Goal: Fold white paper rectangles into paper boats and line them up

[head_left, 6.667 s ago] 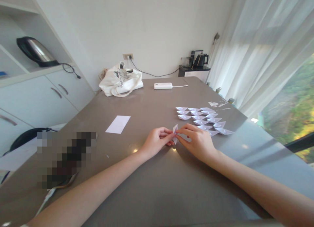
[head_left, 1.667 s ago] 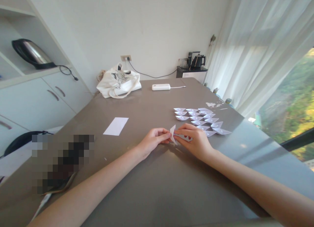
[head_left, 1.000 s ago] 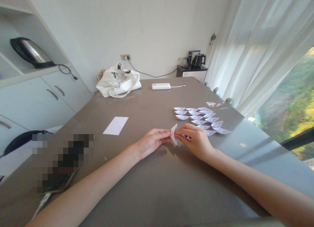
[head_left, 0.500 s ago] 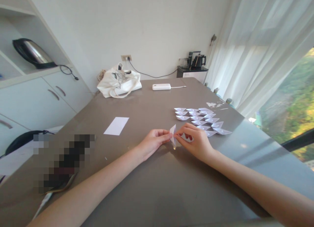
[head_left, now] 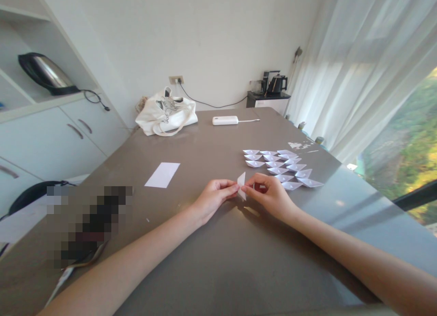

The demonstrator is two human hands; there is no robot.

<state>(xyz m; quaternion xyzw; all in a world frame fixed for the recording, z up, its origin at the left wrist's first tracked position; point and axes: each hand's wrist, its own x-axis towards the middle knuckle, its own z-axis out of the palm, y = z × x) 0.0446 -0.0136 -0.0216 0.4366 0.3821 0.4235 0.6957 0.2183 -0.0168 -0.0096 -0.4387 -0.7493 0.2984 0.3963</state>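
Between my two hands stands a small folded paper boat (head_left: 241, 181), its pointed ends up and down. My left hand (head_left: 218, 194) pinches it from the left with thumb and fingers. From the right, my right hand (head_left: 268, 193) grips the same paper, thumb pressed on its face. Part of the boat is hidden behind the fingertips. Just beyond my right hand, several finished white paper boats (head_left: 277, 170) sit in rows on the table. A flat stack or sheet of white paper (head_left: 162, 175) lies off to the left of my left hand.
On the brown table (head_left: 205, 147) a white bag (head_left: 167, 113) and a white power bank (head_left: 225, 120) lie toward the wall. Paper scraps (head_left: 297, 145) are near the right edge. A blurred dark object (head_left: 95, 225) is at the left.
My right fingers have shifted, with the thumb now pressed against the paper. The folded paper looks flatter and its lower tip sits a little higher. My left hand is nearly still.
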